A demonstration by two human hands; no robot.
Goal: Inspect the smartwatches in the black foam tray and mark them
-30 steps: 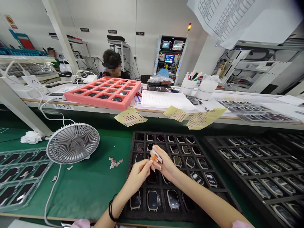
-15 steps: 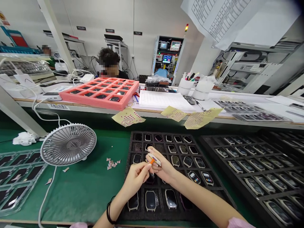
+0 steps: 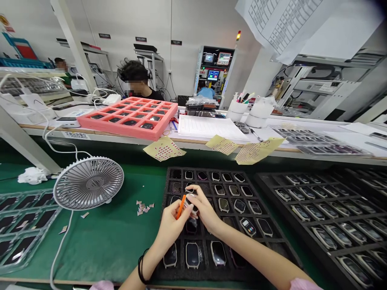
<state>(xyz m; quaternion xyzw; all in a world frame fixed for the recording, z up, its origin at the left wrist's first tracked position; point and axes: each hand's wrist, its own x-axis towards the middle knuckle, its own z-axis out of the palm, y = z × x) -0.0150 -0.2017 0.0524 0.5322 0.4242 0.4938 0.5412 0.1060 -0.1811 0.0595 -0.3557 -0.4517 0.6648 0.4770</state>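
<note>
My left hand is closed around a slim orange stick, which points upward between thumb and fingers. My right hand grips a smartwatch body from its far side. The fingers cover most of that watch, and the left fingertips meet it at its lower edge. Both hands hover above a black foam tray with watch bodies in its square pockets. In the tray, one watch has a lit screen with coloured icons, near my right forearm.
More watches fill a second black tray at the right. A fan stands on the green mat, near small paper scraps. Clear trays lie far left. A pink foam tray rests on the shelf; a person sits beyond.
The orange stick has turned from lying across the watch to pointing upward beside it. My right fingers have shifted over the watch. A lit watch screen at the tray's right has gone dark.
</note>
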